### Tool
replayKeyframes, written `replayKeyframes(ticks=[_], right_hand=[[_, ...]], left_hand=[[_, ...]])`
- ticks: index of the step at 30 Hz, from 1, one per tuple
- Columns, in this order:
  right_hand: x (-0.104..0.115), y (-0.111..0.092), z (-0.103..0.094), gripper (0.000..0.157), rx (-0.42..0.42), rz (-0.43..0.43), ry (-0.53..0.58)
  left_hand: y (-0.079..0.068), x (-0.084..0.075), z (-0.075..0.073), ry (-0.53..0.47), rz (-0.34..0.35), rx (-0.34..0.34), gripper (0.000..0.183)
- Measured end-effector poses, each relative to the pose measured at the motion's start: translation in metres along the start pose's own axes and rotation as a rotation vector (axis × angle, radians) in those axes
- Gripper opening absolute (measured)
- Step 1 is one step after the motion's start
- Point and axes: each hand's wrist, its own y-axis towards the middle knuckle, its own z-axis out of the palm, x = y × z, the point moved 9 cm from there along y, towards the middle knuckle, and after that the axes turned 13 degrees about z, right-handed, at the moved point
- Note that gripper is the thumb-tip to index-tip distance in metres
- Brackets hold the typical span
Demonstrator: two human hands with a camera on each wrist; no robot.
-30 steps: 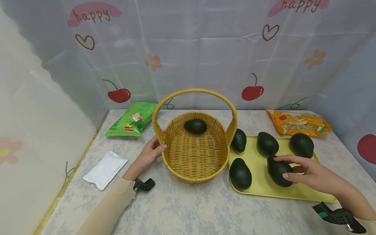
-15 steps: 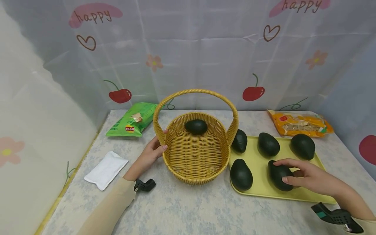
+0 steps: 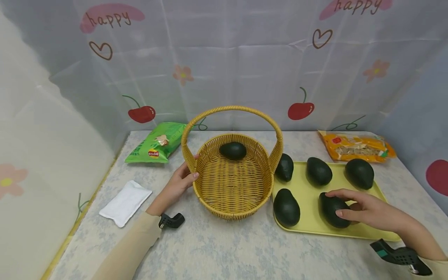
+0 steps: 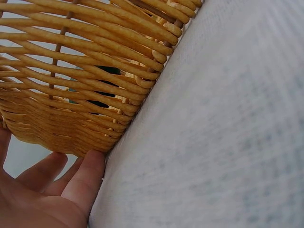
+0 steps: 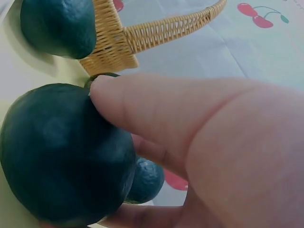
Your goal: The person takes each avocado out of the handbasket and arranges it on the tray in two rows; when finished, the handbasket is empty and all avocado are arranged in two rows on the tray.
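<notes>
My right hand (image 3: pixel 367 208) grips a dark green avocado (image 3: pixel 334 212), thumb on its near side and fingers over its top, close over the yellow tray (image 3: pixel 308 217). In the right wrist view the same avocado (image 5: pixel 66 152) fills the left part beside the thumb. More avocados lie on the tray, among them one at its front left corner (image 3: pixel 287 208). My left hand (image 3: pixel 178 182) touches the left side of a woven basket (image 3: pixel 232 186) below its handle. In the left wrist view, straight fingers (image 4: pixel 85 183) rest against the basket's outer wall. One avocado (image 3: pixel 233 150) lies inside the basket.
A green chip bag (image 3: pixel 157 142) lies behind the left hand, and a white packet (image 3: pixel 126 203) is nearer on the left. An orange snack bag (image 3: pixel 357 147) lies behind the tray. The basket's tall handle (image 3: pixel 232 108) arches over its opening. A printed curtain (image 3: pixel 231 70) closes off the back.
My right hand and the avocado in it have moved slightly down and toward me over the tray, then held still. The left hand and the basket stay in place.
</notes>
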Motion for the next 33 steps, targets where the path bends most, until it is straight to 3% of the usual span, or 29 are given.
replayKeyframes(ticks=[10, 17, 28, 33], right_hand=[[-0.004, 0.0, -0.002, 0.054, -0.033, 0.072, -0.024], [-0.001, 0.001, -0.006, 0.052, -0.093, 0.052, -0.057], [-0.001, -0.002, -0.01, 0.054, -0.1, 0.062, -0.044], [0.004, -0.006, -0.016, 0.049, -0.165, 0.001, -0.073]], left_hand=[[-0.001, -0.002, 0.0, 0.003, 0.006, -0.004, 0.067], [-0.001, -0.002, 0.0, 0.001, 0.003, -0.001, 0.066], [-0.001, -0.003, 0.001, 0.008, 0.008, 0.004, 0.066], [0.0, -0.003, 0.002, 0.003, 0.01, 0.007, 0.066]])
